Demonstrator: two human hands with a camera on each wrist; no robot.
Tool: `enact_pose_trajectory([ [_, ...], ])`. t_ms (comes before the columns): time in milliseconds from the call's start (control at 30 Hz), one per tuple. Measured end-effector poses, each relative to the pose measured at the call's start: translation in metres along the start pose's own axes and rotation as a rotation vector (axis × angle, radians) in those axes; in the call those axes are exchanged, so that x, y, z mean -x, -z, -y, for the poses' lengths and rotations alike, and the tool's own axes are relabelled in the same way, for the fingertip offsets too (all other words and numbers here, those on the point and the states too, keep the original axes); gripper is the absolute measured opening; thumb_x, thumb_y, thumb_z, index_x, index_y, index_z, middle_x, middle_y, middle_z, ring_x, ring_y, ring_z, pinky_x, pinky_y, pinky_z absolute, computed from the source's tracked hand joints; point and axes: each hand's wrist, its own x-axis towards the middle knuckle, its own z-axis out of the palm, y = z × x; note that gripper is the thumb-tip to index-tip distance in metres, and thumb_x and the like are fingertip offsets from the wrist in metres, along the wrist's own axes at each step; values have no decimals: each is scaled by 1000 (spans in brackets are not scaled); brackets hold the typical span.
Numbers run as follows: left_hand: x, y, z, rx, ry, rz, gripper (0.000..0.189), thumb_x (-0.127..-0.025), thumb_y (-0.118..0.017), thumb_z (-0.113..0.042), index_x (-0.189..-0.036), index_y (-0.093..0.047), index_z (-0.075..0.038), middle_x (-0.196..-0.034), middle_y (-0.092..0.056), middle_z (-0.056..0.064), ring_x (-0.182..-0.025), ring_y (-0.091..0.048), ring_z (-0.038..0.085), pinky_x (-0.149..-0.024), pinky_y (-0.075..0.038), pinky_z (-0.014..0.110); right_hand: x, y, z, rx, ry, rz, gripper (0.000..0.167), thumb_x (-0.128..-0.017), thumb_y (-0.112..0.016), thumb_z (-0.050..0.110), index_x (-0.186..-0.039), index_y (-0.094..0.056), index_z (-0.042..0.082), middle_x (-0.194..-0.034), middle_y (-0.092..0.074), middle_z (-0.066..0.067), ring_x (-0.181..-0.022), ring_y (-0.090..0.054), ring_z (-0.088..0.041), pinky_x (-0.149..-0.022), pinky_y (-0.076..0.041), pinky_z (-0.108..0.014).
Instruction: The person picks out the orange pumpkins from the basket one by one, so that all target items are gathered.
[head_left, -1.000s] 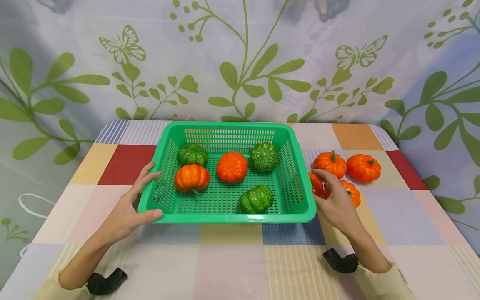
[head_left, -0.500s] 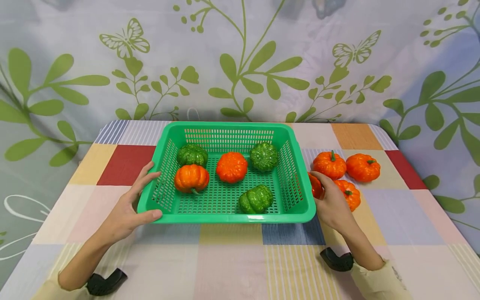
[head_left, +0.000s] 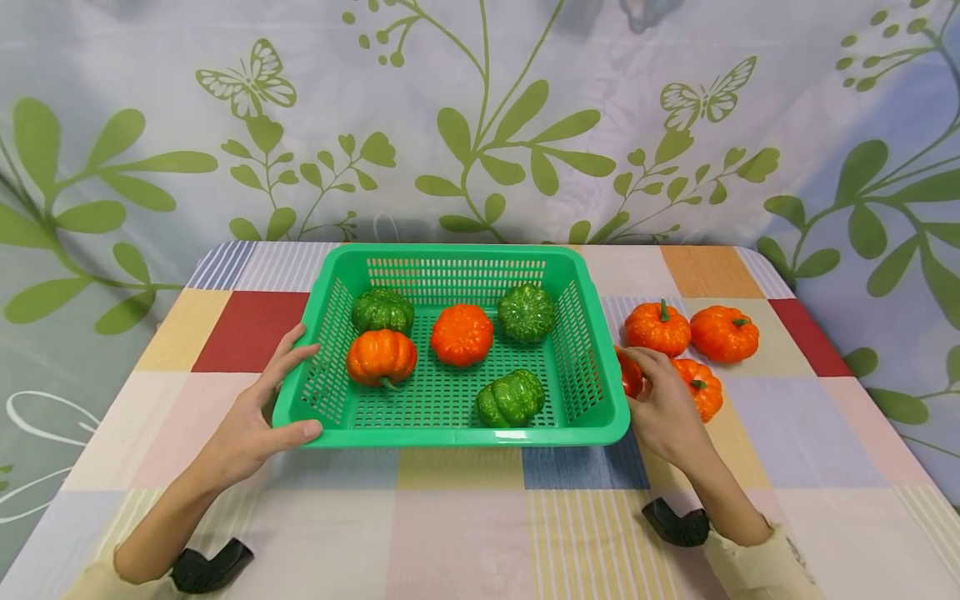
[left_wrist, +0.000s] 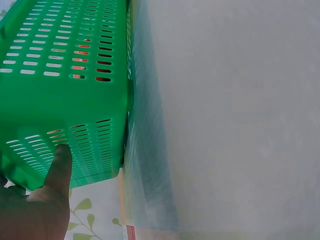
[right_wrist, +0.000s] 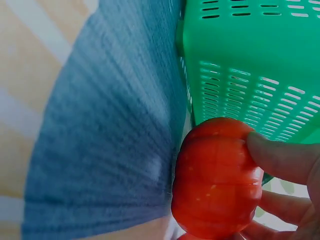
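Observation:
A green plastic basket (head_left: 450, 437) stands on the table, holding small green and orange pumpkins. My left hand (head_left: 251, 421) lies at its front left corner, thumb along the front rim and fingers against the left side. One straight finger (left_wrist: 60, 165) touches the slotted wall in the left wrist view. On the other side, my right hand (head_left: 667, 408) grips a small red-orange pumpkin (right_wrist: 217, 180) between thumb and fingers, close beside the basket's right wall. Inside the basket are an orange pumpkin (head_left: 382, 358), a paler-ribbed orange one (head_left: 462, 335) and green pumpkins (head_left: 511, 398).
More orange pumpkins (head_left: 724, 335) sit on the table right of my right hand, one (head_left: 699, 389) just behind its knuckles. A patchwork tablecloth (head_left: 465, 533) covers the table. A leaf-patterned curtain (head_left: 495, 125) hangs behind its far edge.
My right hand has shifted slightly left with the pumpkin, away from the orange pumpkin behind its knuckles. My left hand and the basket have stayed in place.

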Motion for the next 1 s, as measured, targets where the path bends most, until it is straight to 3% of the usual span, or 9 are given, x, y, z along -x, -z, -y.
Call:
enact_pose_trajectory([
  [433, 1, -1, 0, 6, -15, 1, 79, -81, -63, 10, -152, -32, -4, -165, -4, 1, -140, -21, 17, -99, -36, 14, 15, 17, 1, -8, 95, -3, 52, -80, -76, -4, -128, -58, -10, -131, -52, -23, -122, -45, -44, -96, -36, -64],
  [467, 1, -1, 0, 7, -14, 1, 79, -81, -63, 10, -152, -32, -4, -165, -3, 1, -140, -22, 17, -99, -37, 14, 16, 18, 1, -5, 101, -4, 52, -80, -77, -4, -128, -59, -9, -130, -53, -21, -121, -46, -42, -96, -37, -62],
  [567, 1, -1, 0, 14, -10, 0, 79, -81, -63, 10, -152, -31, -3, -165, -3, 1, -139, -22, 17, -98, -38, 14, 21, 21, 0, 7, 112, -7, 53, -79, -79, 1, -128, -60, -7, -130, -54, -18, -121, -46, -39, -100, -38, -39],
  [700, 1, -2, 1, 21, -12, 1, 79, -81, -63, 11, -152, -31, -3, -165, -3, 1, -138, -23, 16, -97, -39, 14, 28, 28, 0, 0, 117, -13, 57, -79, -83, 7, -130, -60, -4, -132, -54, -16, -122, -46, -37, -94, -29, -12],
  [1000, 0, -1, 2, 9, -17, 6, 80, -81, -63, 10, -153, -31, -6, -165, -3, 2, -141, -18, 18, -99, -36, 14, 42, 42, 0, 36, 102, -40, 58, -76, -86, 14, -128, -63, 4, -127, -55, -7, -114, -47, -22, -90, -29, -11],
])
